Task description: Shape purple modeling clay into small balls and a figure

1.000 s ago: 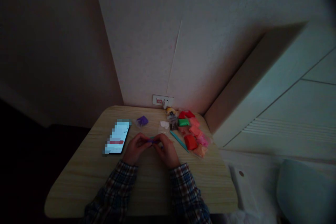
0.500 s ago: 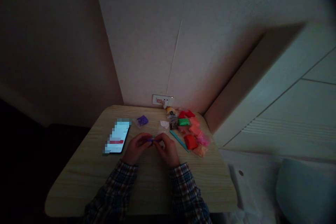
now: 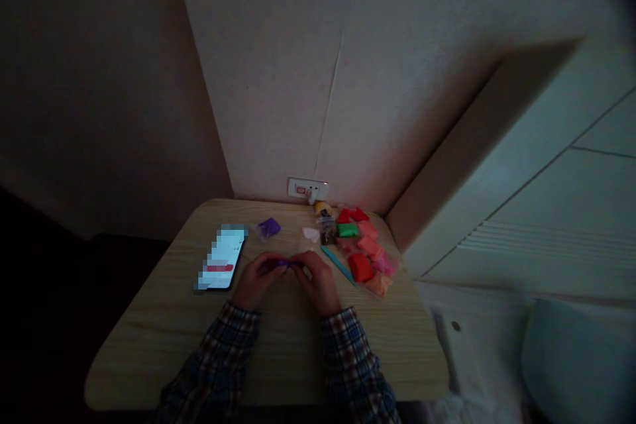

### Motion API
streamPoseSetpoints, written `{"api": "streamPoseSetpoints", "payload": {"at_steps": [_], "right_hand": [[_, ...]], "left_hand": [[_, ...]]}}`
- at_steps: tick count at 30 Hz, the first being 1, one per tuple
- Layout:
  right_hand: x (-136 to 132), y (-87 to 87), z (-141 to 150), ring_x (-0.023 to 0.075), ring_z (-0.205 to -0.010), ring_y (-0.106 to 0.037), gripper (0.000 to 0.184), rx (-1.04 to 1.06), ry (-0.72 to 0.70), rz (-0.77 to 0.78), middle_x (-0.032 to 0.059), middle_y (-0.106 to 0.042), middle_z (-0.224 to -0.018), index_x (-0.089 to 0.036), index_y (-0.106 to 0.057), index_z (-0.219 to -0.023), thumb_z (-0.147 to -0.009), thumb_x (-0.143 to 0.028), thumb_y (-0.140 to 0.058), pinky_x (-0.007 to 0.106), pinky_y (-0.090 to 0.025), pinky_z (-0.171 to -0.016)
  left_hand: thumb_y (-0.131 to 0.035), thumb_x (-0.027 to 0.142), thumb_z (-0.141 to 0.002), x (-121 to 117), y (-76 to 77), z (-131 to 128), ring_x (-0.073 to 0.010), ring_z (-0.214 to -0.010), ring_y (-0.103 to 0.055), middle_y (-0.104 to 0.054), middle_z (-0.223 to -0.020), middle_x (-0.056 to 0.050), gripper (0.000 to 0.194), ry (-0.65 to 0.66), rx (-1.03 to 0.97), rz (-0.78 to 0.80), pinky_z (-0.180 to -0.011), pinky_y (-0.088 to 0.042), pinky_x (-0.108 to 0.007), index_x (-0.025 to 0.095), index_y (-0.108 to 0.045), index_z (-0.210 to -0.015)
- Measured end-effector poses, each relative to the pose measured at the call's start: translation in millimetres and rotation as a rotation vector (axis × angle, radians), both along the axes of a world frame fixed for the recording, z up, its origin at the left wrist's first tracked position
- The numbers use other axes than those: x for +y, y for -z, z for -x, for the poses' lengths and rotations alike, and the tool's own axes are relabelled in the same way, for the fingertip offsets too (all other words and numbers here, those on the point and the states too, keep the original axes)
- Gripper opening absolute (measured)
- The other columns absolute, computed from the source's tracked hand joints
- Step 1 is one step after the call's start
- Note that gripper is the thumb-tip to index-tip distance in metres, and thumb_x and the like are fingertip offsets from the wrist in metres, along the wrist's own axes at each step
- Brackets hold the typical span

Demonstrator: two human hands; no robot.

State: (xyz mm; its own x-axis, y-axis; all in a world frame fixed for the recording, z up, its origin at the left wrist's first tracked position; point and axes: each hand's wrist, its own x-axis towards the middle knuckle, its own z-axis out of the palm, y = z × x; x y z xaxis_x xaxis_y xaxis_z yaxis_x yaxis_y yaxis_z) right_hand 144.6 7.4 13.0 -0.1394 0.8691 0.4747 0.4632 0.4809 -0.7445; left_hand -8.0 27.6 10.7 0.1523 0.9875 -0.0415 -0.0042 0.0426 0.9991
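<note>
Right hand [image 3: 318,281] has shifted its fingertips slightly on the purple piece [image 3: 282,264] since half a second ago; greenish bit beyond it no longer shows. Left hand [image 3: 257,280] about the same.

Layout, big to small: wooden bench [image 3: 288,358] under everything. Phone [image 3: 223,258] at left, screen lit, just beside left hand. Both hands mid-bench, thumbs and fingers pinching the purple piece between them. Can't tell if it's touching the bench. Near red packet [image 3: 360,267] sits in the pile at right; purple packet [image 3: 269,228] and smaller green packet [image 3: 347,230] on the far side. Thin teal stick [image 3: 339,266] between right hand and red packet.

Risks, my read: uneven pull between the hands could stretch or tear the piece if it's soft. Left wrist drifting left would bump the phone; right hand drifting right would knock the stick. Dim light makes a slipping pinch hard to spot.
</note>
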Motion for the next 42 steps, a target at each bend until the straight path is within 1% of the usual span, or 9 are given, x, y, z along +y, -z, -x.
{"api": "streamPoseSetpoints", "payload": {"at_steps": [6,11,14,19,22,25,29,36,42], "right_hand": [[1,-1.2,-2,0.0167,-0.078,-0.054,0.015,-0.036,0.071,0.039,0.0037,-0.059,-0.080,-0.019,-0.062,-0.086,-0.081,-0.012,-0.050,0.028,-0.044,-0.071],[0,-3.5,-1,0.0167,-0.080,-0.055,0.018,-0.067,0.038,0.070,0.0045,-0.060,-0.081,-0.018,-0.063,-0.088,-0.082,-0.011,-0.048,0.027,-0.043,-0.072],[1,-3.5,-3,0.0158,-0.074,-0.056,0.016,-0.041,0.065,0.113,0.0036,-0.062,-0.079,-0.018,-0.063,-0.085,-0.082,-0.014,-0.048,0.026,-0.042,-0.068],[5,1.6,-20,0.0103,-0.049,-0.045,0.024,0.362,0.326,0.202,-0.0049,-0.047,-0.052,-0.016,-0.058,-0.078,-0.086,-0.031,-0.042,0.021,-0.034,-0.049],[9,7.7,-31,0.0085,-0.042,-0.034,0.034,0.559,0.420,0.212,-0.0078,-0.035,-0.047,-0.016,-0.054,-0.070,-0.087,-0.040,-0.037,0.020,-0.026,-0.042],[11,12.7,-35,0.0092,-0.048,-0.040,0.032,0.565,0.424,0.202,-0.0057,-0.042,-0.052,-0.016,-0.055,-0.069,-0.084,-0.040,-0.042,0.020,-0.030,-0.045],[13,13.9,-31,0.0139,-0.069,-0.056,0.023,0.556,0.346,0.218,0.0015,-0.060,-0.075,-0.016,-0.059,-0.087,-0.075,-0.036,-0.055,0.024,-0.043,-0.061],[13,13.9,-29,0.0120,-0.054,-0.052,0.024,0.536,0.309,0.243,-0.0017,-0.057,-0.056,-0.016,-0.061,-0.076,-0.081,-0.036,-0.047,0.023,-0.042,-0.054],[12,10.5,-26,0.0135,-0.059,-0.058,0.023,0.537,0.274,0.262,0.0018,-0.064,-0.067,-0.017,-0.059,-0.083,-0.081,-0.037,-0.047,0.024,-0.045,-0.056]], "left_hand": [[-0.068,0.028,-0.061,1,0.9,0,-0.0186,-0.080,-0.062,-0.065,-0.078,0.000,0.023,-0.018,0.030,-0.039,-0.081,-0.050,-0.036,0.017,-0.060,-0.079],[-0.066,0.028,-0.064,0,-0.8,1,-0.0203,-0.091,-0.060,-0.065,-0.099,-0.005,0.032,0.030,0.015,-0.049,-0.085,-0.049,-0.038,0.017,-0.062,-0.094],[-0.064,0.031,-0.067,-3,-4.2,1,-0.0199,-0.084,-0.064,-0.066,-0.102,-0.007,0.033,0.060,0.001,-0.008,-0.081,-0.051,-0.037,0.016,-0.062,-0.097],[-0.061,0.036,-0.069,-5,-8.5,-1,-0.0164,-0.063,-0.064,-0.069,-0.082,-0.005,0.032,0.040,0.048,0.031,-0.060,-0.053,-0.028,0.015,-0.064,-0.093],[-0.058,0.040,-0.071,-5,-4.6,-1,-0.0136,-0.050,-0.057,-0.068,-0.069,-0.003,0.033,-0.005,0.211,-0.040,-0.046,-0.046,-0.024,0.015,-0.064,-0.091],[-0.057,0.038,-0.072,-4,2.9,-1,-0.0141,-0.058,-0.057,-0.068,-0.079,-0.004,0.026,-0.049,0.466,-0.249,-0.055,-0.048,-0.027,0.017,-0.064,-0.088],[-0.052,0.027,-0.075,-4,9.9,0,-0.0181,-0.079,-0.059,-0.064,-0.088,-0.005,0.019,-0.012,0.702,-0.434,-0.075,-0.048,-0.033,0.018,-0.064,-0.087],[-0.047,0.020,-0.076,-5,13.1,0,-0.0183,-0.085,-0.058,-0.060,-0.090,-0.004,0.020,0.026,0.809,-0.458,-0.080,-0.047,-0.033,0.021,-0.063,-0.089],[-0.049,0.022,-0.076,-7,13.0,-1,-0.0190,-0.084,-0.058,-0.057,-0.093,-0.005,0.021,0.029,0.849,-0.470,-0.079,-0.048,-0.034,0.021,-0.064,-0.091]]}}
